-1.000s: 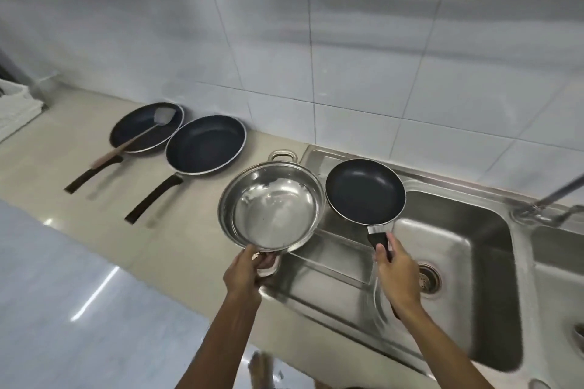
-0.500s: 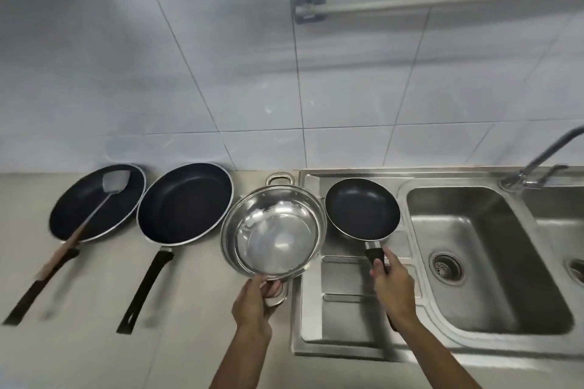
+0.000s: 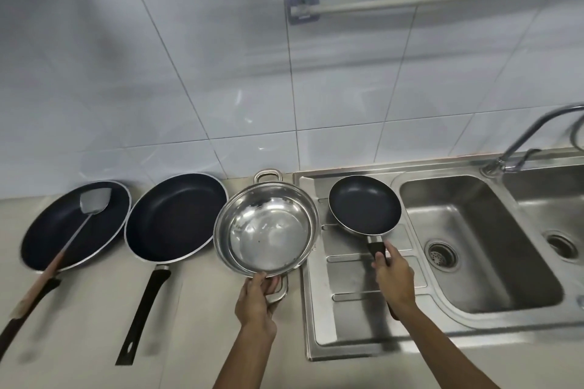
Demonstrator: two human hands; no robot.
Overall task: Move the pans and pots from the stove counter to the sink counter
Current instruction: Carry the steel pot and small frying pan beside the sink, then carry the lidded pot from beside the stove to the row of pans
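My left hand grips the near loop handle of a shiny steel pot, which sits at the seam between the beige counter and the sink unit. My right hand holds the black handle of a small black frying pan over the ribbed steel drainboard. Whether either vessel rests on the surface or hovers just above it, I cannot tell. Two larger black pans lie on the counter to the left: one beside the pot, another further left with a metal spatula in it.
The beige counter runs along the tiled wall. Right of the drainboard are a deep sink basin with a drain, a second basin, and a curved tap. A towel rail is mounted on the wall above.
The view has swung to face the wall squarely and come closer. Both hands keep their holds; the pot and small pan have settled lower beside the other pans.
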